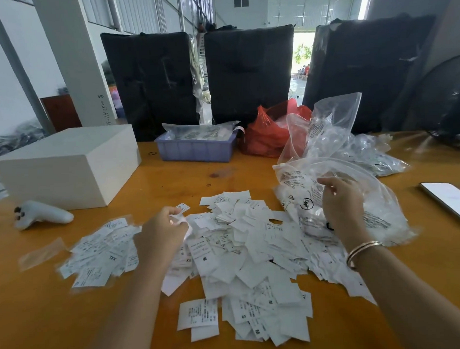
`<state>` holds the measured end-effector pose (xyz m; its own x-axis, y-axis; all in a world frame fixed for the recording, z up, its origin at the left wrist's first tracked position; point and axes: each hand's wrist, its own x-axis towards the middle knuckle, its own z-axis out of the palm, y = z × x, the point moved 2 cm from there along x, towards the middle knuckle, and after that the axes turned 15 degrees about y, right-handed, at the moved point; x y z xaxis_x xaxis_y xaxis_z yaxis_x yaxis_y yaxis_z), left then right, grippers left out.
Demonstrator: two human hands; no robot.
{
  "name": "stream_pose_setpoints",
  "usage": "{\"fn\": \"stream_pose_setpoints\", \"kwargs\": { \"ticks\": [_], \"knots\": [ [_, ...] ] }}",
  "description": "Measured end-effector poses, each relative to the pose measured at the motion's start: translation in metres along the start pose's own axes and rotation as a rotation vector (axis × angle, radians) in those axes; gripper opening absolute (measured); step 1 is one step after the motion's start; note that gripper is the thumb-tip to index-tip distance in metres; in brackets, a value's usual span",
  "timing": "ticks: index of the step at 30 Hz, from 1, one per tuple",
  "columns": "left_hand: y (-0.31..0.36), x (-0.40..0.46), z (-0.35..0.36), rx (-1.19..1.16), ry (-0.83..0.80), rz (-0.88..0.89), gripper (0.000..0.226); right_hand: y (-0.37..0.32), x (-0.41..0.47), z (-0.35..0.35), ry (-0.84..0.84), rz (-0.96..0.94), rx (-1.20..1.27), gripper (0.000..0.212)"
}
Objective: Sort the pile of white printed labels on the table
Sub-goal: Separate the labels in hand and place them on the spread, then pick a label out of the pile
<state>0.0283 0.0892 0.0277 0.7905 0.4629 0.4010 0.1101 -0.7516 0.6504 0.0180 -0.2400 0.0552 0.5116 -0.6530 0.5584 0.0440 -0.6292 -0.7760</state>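
Note:
A loose pile of white printed labels point(247, 254) covers the middle of the orange table point(184, 176); size letters such as M and S show on some. To its left lies a smaller batch of labels point(101, 254) inside clear plastic. My left hand point(160, 234) hovers over the pile's left edge and pinches a few labels point(182, 215) between thumb and fingers. My right hand point(342, 204), with a bangle on the wrist, grips the clear plastic bag point(376, 208) of labels at the pile's right side.
A white box point(67, 164) and a white controller point(42, 214) sit at the left. A blue tray point(194, 149), a red bag point(266, 136) and more clear bags point(358, 149) stand behind. A phone point(451, 200) lies at the right edge. Black bales rise beyond the table.

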Motion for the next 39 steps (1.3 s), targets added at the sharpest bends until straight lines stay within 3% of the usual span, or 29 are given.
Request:
{"fn": "stream_pose_setpoints", "kwargs": {
  "ticks": [3, 7, 10, 16, 21, 26, 31, 33, 35, 39],
  "knots": [
    [0.003, -0.004, 0.003, 0.280, 0.057, 0.144, 0.043, 0.016, 0.022, 0.000, -0.092, -0.044, -0.162, 0.033],
    [0.016, -0.013, 0.007, 0.207, 0.102, 0.254, 0.038, 0.023, 0.032, 0.010, -0.367, -0.162, -0.543, 0.029],
    [0.024, -0.021, 0.010, 0.193, 0.096, 0.329, 0.031, 0.025, 0.028, 0.016, -0.450, -0.200, -0.635, 0.036],
    [0.027, -0.027, 0.014, 0.168, 0.095, 0.412, 0.023, 0.025, 0.024, 0.009, -0.205, -0.146, -0.443, 0.016],
    [0.028, -0.029, 0.013, 0.139, 0.095, 0.438, 0.018, 0.029, 0.023, 0.010, -0.154, -0.136, -0.440, 0.018],
    [0.032, -0.032, 0.013, 0.099, 0.098, 0.471, 0.016, 0.036, 0.029, 0.004, 0.000, 0.024, -0.062, 0.018],
    [0.038, -0.038, 0.011, -0.018, 0.101, 0.531, 0.013, 0.014, 0.028, -0.013, 0.150, 0.035, 0.169, 0.009],
    [0.045, -0.042, 0.010, -0.148, 0.052, 0.564, 0.013, -0.001, 0.017, -0.016, 0.072, 0.117, 0.362, 0.008],
    [0.052, -0.048, 0.009, -0.352, -0.079, 0.536, 0.014, -0.016, -0.002, -0.016, -0.127, 0.242, 0.569, 0.009],
    [0.061, -0.060, 0.005, -0.635, -0.385, 0.321, 0.022, -0.039, -0.047, -0.010, -0.573, 0.385, 0.730, 0.014]
  ]
}}
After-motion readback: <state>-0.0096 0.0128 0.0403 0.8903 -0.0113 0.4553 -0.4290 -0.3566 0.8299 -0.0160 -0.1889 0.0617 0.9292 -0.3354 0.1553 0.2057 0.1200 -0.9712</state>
